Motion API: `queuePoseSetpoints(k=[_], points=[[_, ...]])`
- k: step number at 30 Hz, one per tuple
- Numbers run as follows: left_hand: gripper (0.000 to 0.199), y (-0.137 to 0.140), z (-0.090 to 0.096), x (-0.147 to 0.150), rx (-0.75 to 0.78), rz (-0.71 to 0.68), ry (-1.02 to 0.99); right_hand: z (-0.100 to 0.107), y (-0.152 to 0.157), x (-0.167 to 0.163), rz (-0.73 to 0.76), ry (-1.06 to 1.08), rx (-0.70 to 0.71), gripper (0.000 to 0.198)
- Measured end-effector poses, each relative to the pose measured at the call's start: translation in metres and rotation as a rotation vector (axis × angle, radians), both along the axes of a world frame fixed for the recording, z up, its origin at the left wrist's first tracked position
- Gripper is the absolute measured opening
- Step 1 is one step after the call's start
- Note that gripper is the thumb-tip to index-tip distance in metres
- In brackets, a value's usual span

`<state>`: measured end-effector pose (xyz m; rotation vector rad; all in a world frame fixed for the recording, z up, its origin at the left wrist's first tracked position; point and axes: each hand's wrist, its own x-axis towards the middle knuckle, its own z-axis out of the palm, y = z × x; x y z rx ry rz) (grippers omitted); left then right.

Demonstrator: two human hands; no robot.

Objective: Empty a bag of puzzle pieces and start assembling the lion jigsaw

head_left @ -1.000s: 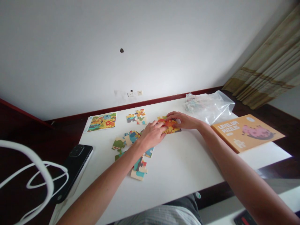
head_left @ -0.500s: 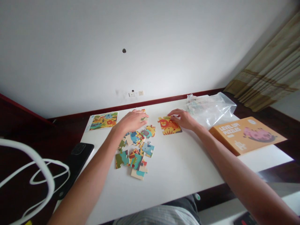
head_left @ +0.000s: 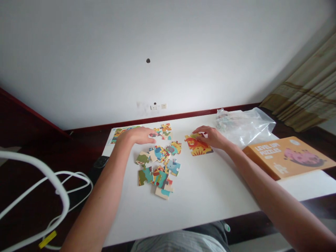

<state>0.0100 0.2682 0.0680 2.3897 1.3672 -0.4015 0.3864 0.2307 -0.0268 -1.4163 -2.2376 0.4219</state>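
On the white table, my left hand (head_left: 141,135) reaches over the far end of the loose pieces, thumb and fingers apart. Several puzzle pieces (head_left: 166,127) lie just beyond its fingertips; some are partly hidden by it. My right hand (head_left: 211,136) is bent over a joined lion section of the puzzle (head_left: 201,149), fingers and thumb closed at its upper right part, which they partly cover. Between my arms spreads a pile of loose puzzle pieces (head_left: 160,176), some overlapping. The picture sheet (head_left: 111,137) lies partly behind my left hand and wrist.
An orange puzzle box (head_left: 275,168) stands at the right of the table (head_left: 199,196). Behind it lies a clear plastic bag (head_left: 244,126) with pieces inside. At the left edge are a dark phone (head_left: 101,162) and a white cable (head_left: 61,196). A wall (head_left: 183,70) rises behind.
My left hand has drawn back leftward from the far pieces, uncovering more of them and covering much of the picture sheet. My right hand stays at the lion section. The view has shifted slightly.
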Motion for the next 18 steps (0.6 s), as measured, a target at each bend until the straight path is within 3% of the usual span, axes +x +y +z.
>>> queuePoseSetpoints(k=[5, 12, 15, 18], points=[[0.06, -0.001, 0.011, -0.008, -0.045, 0.02, 0.004, 0.026, -0.003, -0.032, 0.146, -0.107, 0.057, 0.028], [0.063, 0.001, 0.016, -0.019, -0.008, 0.061, 0.009, 0.072, 0.009, -0.082, 0.347, -0.257, -0.156, 0.031], [0.063, 0.003, 0.015, -0.023, -0.003, 0.066, 0.019, 0.08, 0.023, -0.092, 0.339, -0.34, -0.235, 0.038], [0.064, 0.004, 0.014, -0.023, -0.008, 0.063, 0.033, 0.074, 0.042, -0.092, 0.292, -0.372, -0.195, 0.041]])
